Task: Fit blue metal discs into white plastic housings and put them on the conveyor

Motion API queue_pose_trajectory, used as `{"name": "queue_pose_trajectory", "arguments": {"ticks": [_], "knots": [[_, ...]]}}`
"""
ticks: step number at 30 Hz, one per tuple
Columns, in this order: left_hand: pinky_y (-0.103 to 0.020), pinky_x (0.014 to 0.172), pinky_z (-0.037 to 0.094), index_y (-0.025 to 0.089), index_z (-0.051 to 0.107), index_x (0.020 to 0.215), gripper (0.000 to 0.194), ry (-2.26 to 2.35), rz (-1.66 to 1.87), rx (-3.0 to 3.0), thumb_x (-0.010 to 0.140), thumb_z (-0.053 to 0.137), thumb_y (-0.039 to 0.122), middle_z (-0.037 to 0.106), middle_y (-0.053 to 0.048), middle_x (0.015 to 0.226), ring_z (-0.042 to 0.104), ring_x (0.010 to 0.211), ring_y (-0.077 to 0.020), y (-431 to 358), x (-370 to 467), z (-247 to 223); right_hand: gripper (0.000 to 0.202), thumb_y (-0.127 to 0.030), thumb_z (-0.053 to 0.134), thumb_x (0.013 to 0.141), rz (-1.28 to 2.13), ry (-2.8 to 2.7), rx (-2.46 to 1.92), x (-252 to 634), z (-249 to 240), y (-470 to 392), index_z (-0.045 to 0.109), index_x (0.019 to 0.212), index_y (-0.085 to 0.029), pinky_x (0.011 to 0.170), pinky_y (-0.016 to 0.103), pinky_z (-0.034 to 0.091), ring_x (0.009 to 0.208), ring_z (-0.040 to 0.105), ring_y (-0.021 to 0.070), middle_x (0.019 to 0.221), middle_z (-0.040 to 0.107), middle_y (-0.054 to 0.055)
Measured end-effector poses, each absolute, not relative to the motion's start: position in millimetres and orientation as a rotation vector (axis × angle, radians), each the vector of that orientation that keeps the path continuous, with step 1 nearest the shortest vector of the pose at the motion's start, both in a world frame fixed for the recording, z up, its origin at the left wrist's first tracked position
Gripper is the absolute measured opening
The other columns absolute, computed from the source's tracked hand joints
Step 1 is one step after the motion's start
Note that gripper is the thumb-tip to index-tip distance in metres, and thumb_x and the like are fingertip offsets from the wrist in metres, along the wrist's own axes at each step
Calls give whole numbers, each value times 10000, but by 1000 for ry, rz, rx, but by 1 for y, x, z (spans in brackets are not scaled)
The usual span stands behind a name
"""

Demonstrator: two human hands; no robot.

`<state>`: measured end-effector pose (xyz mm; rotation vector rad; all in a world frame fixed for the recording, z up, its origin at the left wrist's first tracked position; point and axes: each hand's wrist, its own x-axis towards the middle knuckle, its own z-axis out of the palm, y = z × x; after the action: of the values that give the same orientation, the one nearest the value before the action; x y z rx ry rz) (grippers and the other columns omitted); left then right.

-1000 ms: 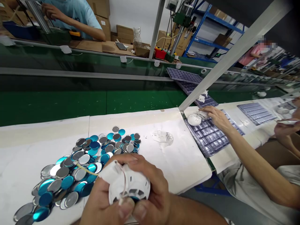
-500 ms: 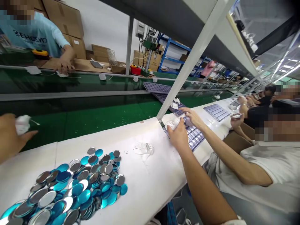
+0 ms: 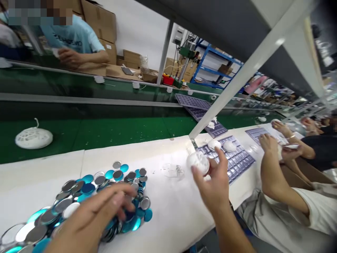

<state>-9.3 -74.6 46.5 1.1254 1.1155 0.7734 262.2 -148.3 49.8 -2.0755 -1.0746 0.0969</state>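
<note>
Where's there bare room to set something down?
White paper has a bare patch between the disc pile and right hand, nearer than the clear plastic scrap. The green belt is bare, save specks, between the lone white piece and the overlapping trays. Crowded: the disc pile, with the left hand there, and the near tray with two white parts.

Blue shelves (image 3: 213,71) stand near a white wall (image 3: 142,31).

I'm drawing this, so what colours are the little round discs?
The discs are silvery grey and shiny blue, seen best in the head view.
</note>
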Motion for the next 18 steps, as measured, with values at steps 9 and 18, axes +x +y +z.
{"name": "queue_pose_trajectory", "arguments": {"ticks": [9,18], "knots": [[-307,569,575,202,714,1040,384,827,742,400,901,591,539,713,-61,782,602,620,-188,-105,14,34,538,-202,547,940,700,-1583,-1436,187,17,-154,370,1440,-290,851,369,536,1042,627,237,1214,634,86],[-279,488,527,193,688,1021,332,727,822,387,934,554,484,699,-73,782,610,614,-198,-99,8,46,207,-100,532,933,379,-2345,-1470,208,-12,-141,710,923,-205,661,307,456,804,537,212,891,565,73]]}}
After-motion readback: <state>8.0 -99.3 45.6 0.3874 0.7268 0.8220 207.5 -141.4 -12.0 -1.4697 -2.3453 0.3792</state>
